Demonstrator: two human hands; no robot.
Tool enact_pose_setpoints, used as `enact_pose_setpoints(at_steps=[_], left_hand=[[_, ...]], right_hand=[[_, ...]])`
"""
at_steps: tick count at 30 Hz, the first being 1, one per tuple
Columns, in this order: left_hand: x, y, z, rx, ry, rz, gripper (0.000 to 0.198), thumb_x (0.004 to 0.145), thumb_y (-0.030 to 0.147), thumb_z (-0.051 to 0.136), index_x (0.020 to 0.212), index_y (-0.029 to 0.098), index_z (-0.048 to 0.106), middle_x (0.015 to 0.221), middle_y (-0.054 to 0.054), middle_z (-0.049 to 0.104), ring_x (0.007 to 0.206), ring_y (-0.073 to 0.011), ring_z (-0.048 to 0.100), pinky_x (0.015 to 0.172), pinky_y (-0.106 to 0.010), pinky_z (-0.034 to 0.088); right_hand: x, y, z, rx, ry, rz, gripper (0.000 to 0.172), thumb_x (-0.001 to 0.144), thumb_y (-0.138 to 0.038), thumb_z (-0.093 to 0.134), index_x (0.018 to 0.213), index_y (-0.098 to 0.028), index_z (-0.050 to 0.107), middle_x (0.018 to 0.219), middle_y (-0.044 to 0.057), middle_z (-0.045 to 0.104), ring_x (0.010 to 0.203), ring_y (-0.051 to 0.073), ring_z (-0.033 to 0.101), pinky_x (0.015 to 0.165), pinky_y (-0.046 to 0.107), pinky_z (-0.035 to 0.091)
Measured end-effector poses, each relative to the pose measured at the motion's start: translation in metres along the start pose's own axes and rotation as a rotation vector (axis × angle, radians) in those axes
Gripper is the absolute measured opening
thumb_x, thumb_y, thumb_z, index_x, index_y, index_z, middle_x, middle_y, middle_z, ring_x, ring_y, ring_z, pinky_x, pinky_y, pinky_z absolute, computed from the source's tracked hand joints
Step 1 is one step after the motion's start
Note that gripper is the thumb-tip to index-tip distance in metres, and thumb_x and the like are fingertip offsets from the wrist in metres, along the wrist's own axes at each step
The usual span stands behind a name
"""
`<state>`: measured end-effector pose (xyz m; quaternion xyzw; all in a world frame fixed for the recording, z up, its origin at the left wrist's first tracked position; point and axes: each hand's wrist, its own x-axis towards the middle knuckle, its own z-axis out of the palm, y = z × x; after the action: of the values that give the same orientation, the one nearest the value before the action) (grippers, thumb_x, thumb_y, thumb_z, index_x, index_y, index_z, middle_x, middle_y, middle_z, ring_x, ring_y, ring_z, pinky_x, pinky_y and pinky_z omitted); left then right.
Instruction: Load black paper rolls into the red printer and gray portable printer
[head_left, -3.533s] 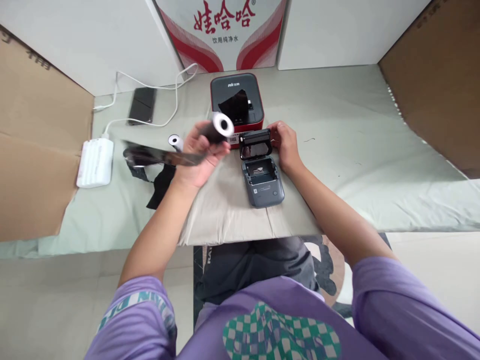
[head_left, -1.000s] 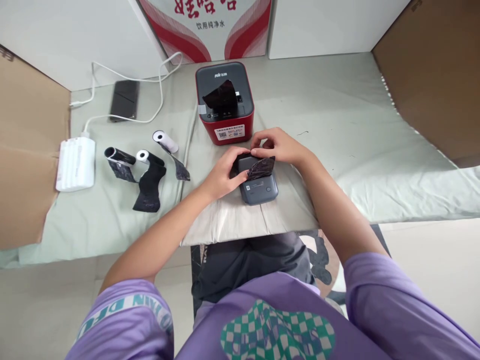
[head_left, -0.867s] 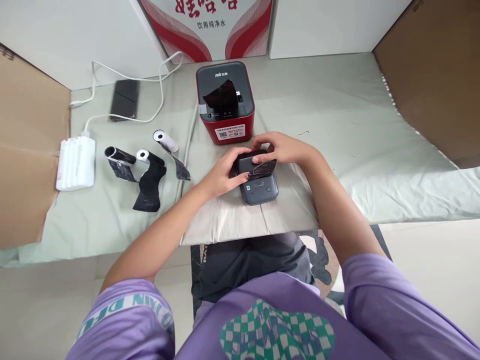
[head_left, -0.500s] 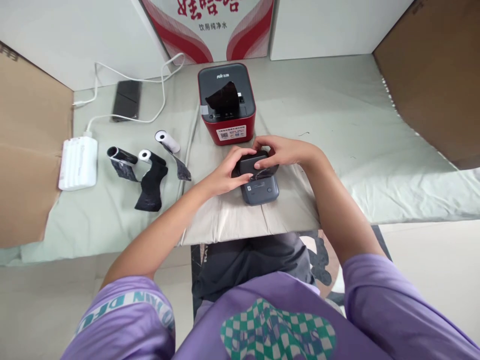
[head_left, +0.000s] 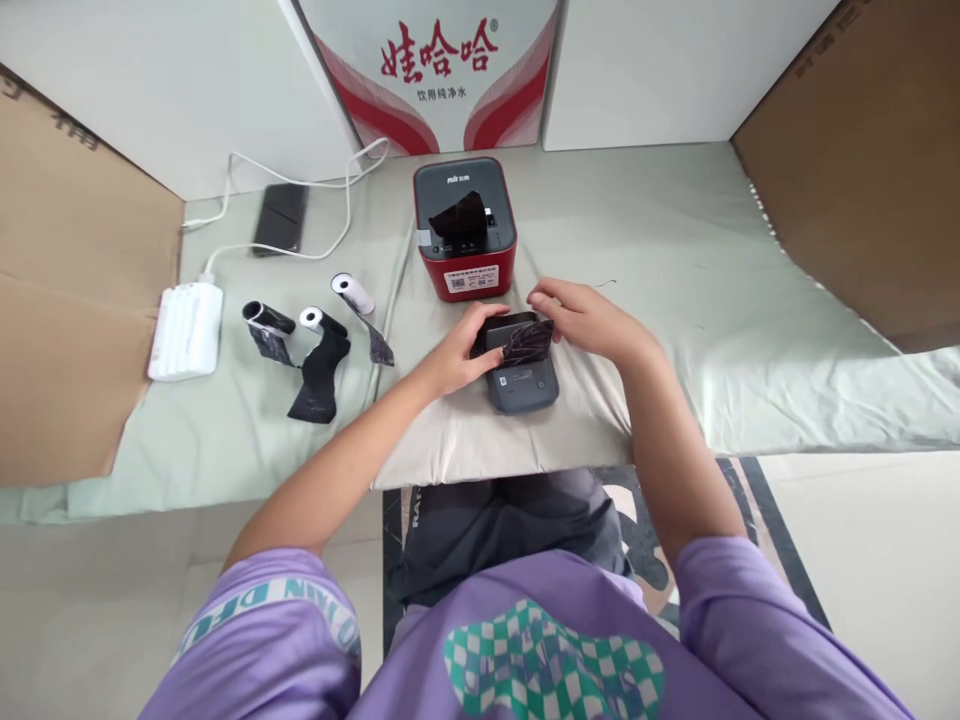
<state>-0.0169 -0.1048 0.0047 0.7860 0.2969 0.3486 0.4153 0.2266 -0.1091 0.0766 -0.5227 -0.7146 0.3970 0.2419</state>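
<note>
A small dark grey label printer point(head_left: 529, 390) sits near the table's front edge, with a strip of black paper point(head_left: 529, 343) standing out of its middle. My left hand point(head_left: 459, 355) is closed around the printer's left side, its thumb against the lower left of the strip. At the printer's right rear is my right hand point(head_left: 589, 318), fingers loosely bent and apart, with nothing visible in them. Its lower fingertips are close to the strip's right edge; whether they touch it I cannot tell. Part of the printer's lid is hidden by the strip and my left fingers.
Behind stands a red and black printer point(head_left: 466, 240) with a black strip on top. To the left lie a black roll point(head_left: 268, 318), a partly unrolled black roll point(head_left: 324, 350) and a white roll point(head_left: 352, 292). Farther left are a white power bank point(head_left: 186, 330), its cable and a black phone point(head_left: 280, 218).
My right hand has lifted off the printer's lid and shifted to its right side. The left hand keeps its grip. More of the black strip shows now, and the camera view has tilted up slightly.
</note>
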Motion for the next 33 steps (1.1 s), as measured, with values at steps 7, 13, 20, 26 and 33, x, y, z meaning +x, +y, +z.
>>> enact_pose_setpoints(at_steps=[7,13,20,26,33], left_hand=[[-0.001,0.001,0.005,-0.070,0.268,-0.104,0.043,0.101,0.058,0.050,0.125,0.022,0.057,0.118,-0.010,0.068,0.112,-0.0233,0.066,0.098,-0.040,0.053],[0.001,0.004,-0.006,0.153,0.558,-0.022,0.036,0.102,0.057,0.050,0.111,0.023,0.058,0.103,-0.006,0.066,0.096,-0.0202,0.064,0.080,-0.035,0.051],[0.005,-0.009,-0.015,0.374,0.766,0.030,0.034,0.100,0.052,0.054,0.120,0.024,0.052,0.119,-0.010,0.056,0.101,-0.0207,0.057,0.080,-0.036,0.049],[0.009,-0.020,-0.013,0.355,0.781,-0.014,0.055,0.094,0.049,0.064,0.139,0.025,0.043,0.136,-0.015,0.051,0.123,-0.0282,0.054,0.092,-0.043,0.050],[0.009,-0.019,-0.016,0.314,0.720,-0.018,0.065,0.095,0.048,0.064,0.150,0.024,0.037,0.144,-0.018,0.050,0.132,-0.0287,0.053,0.101,-0.044,0.051]], right_hand=[[-0.080,-0.022,0.078,-0.132,0.272,0.098,0.076,0.083,-0.037,0.063,0.154,-0.019,0.041,0.140,0.021,0.060,0.129,0.041,0.057,0.106,0.061,0.049],[-0.078,-0.032,0.132,-0.246,0.578,0.191,0.106,0.072,-0.043,0.075,0.160,-0.015,0.024,0.141,0.025,0.053,0.130,0.047,0.051,0.110,0.067,0.044],[-0.050,-0.011,0.078,-0.257,0.707,0.148,0.086,0.076,-0.039,0.069,0.152,-0.019,0.034,0.135,0.021,0.052,0.129,0.042,0.050,0.108,0.064,0.045],[0.002,0.040,0.021,-0.397,0.819,0.275,0.105,0.070,-0.040,0.073,0.157,-0.013,0.021,0.140,0.024,0.047,0.135,0.043,0.044,0.115,0.064,0.037],[0.025,0.068,0.014,-0.340,0.872,0.290,0.117,0.068,-0.043,0.070,0.161,-0.008,0.007,0.144,0.028,0.046,0.138,0.043,0.043,0.118,0.065,0.032]])
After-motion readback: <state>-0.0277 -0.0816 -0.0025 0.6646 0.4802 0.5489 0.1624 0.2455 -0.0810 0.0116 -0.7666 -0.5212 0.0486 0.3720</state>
